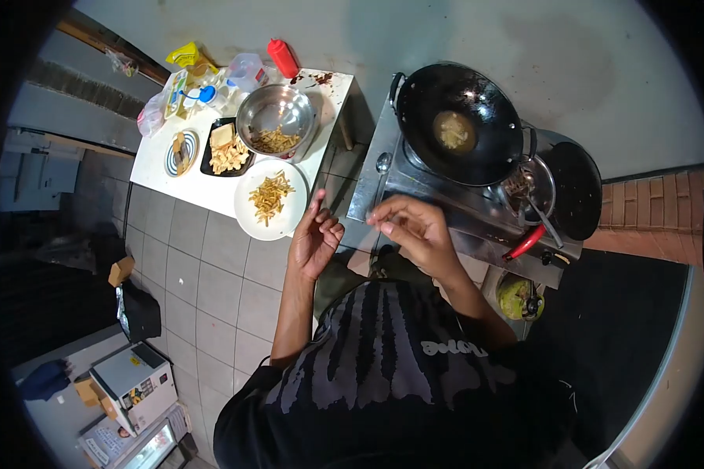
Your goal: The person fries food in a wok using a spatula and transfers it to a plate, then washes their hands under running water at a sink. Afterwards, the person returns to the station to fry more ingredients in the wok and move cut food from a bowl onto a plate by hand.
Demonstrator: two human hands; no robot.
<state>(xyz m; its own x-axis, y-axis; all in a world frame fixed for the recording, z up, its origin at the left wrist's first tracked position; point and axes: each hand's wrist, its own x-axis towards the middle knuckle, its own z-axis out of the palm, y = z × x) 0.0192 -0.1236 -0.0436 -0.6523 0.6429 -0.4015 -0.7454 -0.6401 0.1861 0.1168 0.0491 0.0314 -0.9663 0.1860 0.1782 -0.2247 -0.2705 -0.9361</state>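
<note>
Both my hands are raised in front of my torso, between the table and the stove. My left hand is near the white plate of thin brown fried strips; its index finger points up and the other fingers curl loosely, with nothing seen in them. Over the stove's front left corner, my right hand has bent fingers and its thumb apart, holding nothing I can see. Beyond it, a black wok on the stove contains a little oil with a pale food piece.
A steel bowl with more strips, a black tray of pale cut pieces, a striped plate and a red squeeze bottle stand on the white table. Right of the wok are a metal pot, red-handled utensil and dark round pan.
</note>
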